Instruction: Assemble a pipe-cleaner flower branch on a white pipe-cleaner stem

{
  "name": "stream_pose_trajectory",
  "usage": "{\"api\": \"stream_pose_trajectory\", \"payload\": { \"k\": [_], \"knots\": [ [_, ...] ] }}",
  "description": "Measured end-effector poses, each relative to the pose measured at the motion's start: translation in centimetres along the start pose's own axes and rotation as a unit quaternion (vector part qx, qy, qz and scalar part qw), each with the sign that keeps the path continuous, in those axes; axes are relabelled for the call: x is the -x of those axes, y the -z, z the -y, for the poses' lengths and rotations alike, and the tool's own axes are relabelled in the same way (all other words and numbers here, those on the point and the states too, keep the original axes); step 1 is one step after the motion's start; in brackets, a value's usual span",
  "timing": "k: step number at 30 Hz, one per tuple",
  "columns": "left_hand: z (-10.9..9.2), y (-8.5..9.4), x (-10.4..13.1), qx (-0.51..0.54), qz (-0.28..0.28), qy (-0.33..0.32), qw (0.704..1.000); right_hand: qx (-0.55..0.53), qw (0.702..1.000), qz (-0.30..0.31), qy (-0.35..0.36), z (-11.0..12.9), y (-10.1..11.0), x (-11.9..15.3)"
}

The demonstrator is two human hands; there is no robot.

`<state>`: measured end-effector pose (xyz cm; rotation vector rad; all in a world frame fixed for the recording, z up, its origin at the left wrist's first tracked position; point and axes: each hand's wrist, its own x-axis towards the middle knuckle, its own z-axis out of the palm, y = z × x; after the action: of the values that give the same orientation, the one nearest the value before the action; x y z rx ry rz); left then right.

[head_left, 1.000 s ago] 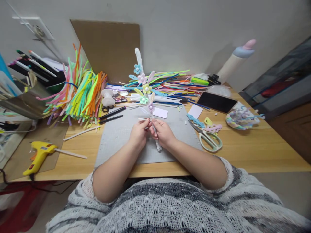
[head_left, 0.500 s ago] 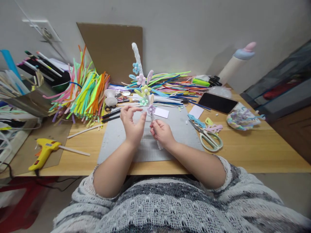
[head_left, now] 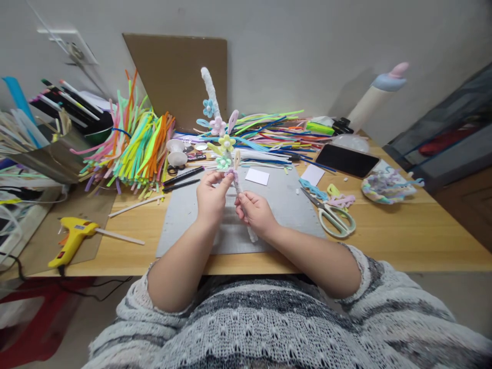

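Note:
A white, fuzzy-wrapped stem [head_left: 211, 92] leans upright over the grey mat, tilted to the left. Pipe-cleaner flowers in blue, pink, yellow and mint, with loop-shaped leaves, run down it. My right hand [head_left: 257, 211] is closed around the lower stem, whose end pokes out below the fingers. At the lowest blossom, a purple pipe-cleaner flower [head_left: 232, 173], my left hand [head_left: 212, 197] pinches with thumb and index finger. Those fingers partly cover the purple flower. Underneath lies the grey mat [head_left: 284, 205] with a small white card [head_left: 257, 177].
Left: a yellow glue gun [head_left: 73, 238], a bundle of colored pipe cleaners [head_left: 142, 148] and black pens [head_left: 183, 177]. Right: scissors [head_left: 334, 220], a phone [head_left: 348, 160] and a pastel braided ring [head_left: 386, 187]. Loose pipe cleaners [head_left: 265, 133] lie behind the mat.
My left hand, apart from the stem with fingers spread before, has closed on the purple flower. The stem's top has tipped a little further left.

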<state>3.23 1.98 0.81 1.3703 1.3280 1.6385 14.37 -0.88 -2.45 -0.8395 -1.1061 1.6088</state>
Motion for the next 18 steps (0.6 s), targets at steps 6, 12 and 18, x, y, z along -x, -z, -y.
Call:
{"api": "stream_pose_trajectory", "payload": {
  "k": [6, 12, 18],
  "knots": [
    [-0.1, -0.17, -0.04, 0.078, 0.004, 0.055, 0.995, -0.017, 1.0, 0.006, -0.014, -0.19, -0.11, 0.05],
    [-0.16, -0.11, 0.13, 0.093, 0.019, 0.034, 0.995, -0.021, 1.0, 0.007, -0.009, -0.13, -0.15, 0.22],
    [0.05, -0.25, 0.0, 0.129, 0.04, 0.071, 0.988, -0.009, 1.0, -0.002, -0.009, 0.09, -0.29, 0.3]
  ]
}}
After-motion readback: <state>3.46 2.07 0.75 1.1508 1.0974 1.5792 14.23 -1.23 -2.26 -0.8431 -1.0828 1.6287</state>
